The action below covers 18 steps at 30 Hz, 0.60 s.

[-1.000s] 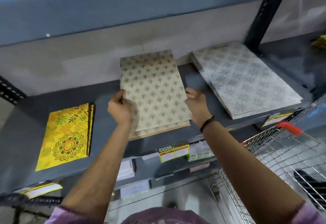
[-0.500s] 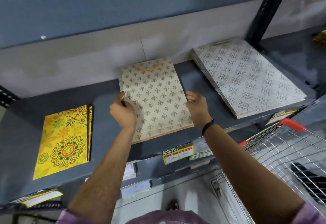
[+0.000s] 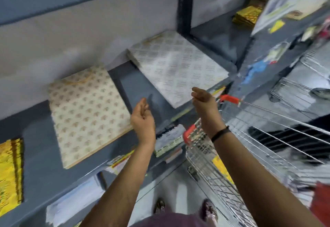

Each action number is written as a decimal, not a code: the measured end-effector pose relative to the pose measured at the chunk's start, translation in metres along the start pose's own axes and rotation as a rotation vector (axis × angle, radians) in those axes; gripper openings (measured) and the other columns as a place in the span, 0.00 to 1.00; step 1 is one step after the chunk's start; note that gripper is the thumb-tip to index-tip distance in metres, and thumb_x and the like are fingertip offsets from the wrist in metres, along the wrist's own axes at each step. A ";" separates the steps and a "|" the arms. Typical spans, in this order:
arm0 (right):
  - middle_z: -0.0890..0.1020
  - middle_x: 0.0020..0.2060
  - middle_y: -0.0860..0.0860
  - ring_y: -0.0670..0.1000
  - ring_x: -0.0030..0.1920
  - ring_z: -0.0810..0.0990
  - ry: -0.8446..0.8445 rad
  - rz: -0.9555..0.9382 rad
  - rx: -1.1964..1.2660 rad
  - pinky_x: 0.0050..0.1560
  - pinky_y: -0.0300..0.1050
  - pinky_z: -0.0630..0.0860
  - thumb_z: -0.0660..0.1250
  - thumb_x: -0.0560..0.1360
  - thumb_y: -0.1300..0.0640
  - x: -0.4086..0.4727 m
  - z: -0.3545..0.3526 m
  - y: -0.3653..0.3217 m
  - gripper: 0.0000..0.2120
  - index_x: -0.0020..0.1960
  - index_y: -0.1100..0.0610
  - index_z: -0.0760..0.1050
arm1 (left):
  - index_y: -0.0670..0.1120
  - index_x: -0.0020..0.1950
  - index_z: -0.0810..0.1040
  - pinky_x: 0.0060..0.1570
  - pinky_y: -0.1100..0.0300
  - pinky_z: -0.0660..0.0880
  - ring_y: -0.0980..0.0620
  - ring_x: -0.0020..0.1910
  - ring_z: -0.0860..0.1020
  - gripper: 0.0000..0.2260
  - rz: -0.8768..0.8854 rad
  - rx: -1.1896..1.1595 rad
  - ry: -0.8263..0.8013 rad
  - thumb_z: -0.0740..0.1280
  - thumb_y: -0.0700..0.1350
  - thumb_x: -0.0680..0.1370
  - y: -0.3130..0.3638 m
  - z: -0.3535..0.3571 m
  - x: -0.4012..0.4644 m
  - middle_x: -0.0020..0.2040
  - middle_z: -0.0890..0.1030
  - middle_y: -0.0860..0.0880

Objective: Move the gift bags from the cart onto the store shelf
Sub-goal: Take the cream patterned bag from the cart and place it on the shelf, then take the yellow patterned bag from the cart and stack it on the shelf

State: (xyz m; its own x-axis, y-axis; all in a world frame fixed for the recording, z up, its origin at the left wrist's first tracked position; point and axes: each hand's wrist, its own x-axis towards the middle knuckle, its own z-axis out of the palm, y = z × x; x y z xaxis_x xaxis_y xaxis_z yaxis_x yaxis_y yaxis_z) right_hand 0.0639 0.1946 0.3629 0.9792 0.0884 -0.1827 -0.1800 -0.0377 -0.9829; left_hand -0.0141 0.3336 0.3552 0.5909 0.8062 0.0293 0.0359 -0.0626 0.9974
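Note:
A stack of cream gift bags with gold motifs (image 3: 85,112) lies flat on the grey store shelf (image 3: 137,91). To its right lies a white stack with a grid pattern (image 3: 178,66), and a yellow floral stack (image 3: 9,175) sits at the far left. My left hand (image 3: 142,117) hovers just right of the cream stack, fingers loosely curled, holding nothing. My right hand (image 3: 204,101) is raised over the shelf's front edge near the white stack, also empty. The wire cart (image 3: 250,133) with red handle stands at the right; a yellow item (image 3: 220,168) shows through its mesh.
A dark upright post (image 3: 184,3) divides the shelf bays. More yellow bags (image 3: 247,15) lie in the right bay. Price labels and paper stacks (image 3: 169,141) sit along the lower shelf edge. My feet show on the floor below.
Both hands have let go of the cream stack and moved right, away from it. The view has swung toward the cart and is blurred.

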 end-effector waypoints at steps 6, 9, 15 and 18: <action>0.78 0.43 0.50 0.33 0.24 0.74 0.213 0.046 0.051 0.28 0.24 0.68 0.55 0.70 0.78 0.004 -0.127 0.028 0.20 0.58 0.65 0.74 | 0.34 0.64 0.73 0.60 0.59 0.72 0.45 0.62 0.75 0.15 -0.097 0.101 -0.306 0.58 0.30 0.78 -0.020 0.104 -0.074 0.63 0.77 0.38; 0.77 0.39 0.46 0.34 0.31 0.76 0.314 0.140 0.039 0.31 0.24 0.69 0.55 0.71 0.78 0.002 -0.191 0.051 0.23 0.58 0.59 0.72 | 0.33 0.62 0.74 0.63 0.55 0.70 0.43 0.62 0.75 0.14 -0.155 0.182 -0.415 0.59 0.30 0.77 -0.036 0.159 -0.117 0.63 0.77 0.37; 0.79 0.55 0.62 0.57 0.53 0.78 0.393 0.390 -0.090 0.47 0.43 0.71 0.59 0.70 0.74 0.012 -0.288 0.147 0.19 0.59 0.65 0.75 | 0.35 0.42 0.75 0.33 0.61 0.66 0.54 0.29 0.74 0.09 -0.703 0.388 -0.730 0.62 0.41 0.71 -0.116 0.236 -0.180 0.33 0.73 0.43; 0.80 0.52 0.60 0.50 0.43 0.77 0.309 0.525 -0.150 0.41 0.42 0.72 0.60 0.72 0.72 0.016 -0.314 0.196 0.18 0.60 0.64 0.75 | 0.45 0.42 0.74 0.34 0.62 0.64 0.52 0.32 0.69 0.07 -0.958 0.511 -0.764 0.59 0.38 0.78 -0.172 0.244 -0.207 0.34 0.71 0.47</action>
State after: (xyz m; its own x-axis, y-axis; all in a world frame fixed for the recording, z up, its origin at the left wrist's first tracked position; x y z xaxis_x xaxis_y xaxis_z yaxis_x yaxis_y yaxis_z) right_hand 0.0732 -0.1235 0.1736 0.7499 -0.2706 -0.6037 -0.6510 -0.1394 -0.7462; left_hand 0.0539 0.0338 0.1614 0.4577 0.1349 -0.8788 0.8873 -0.0070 0.4611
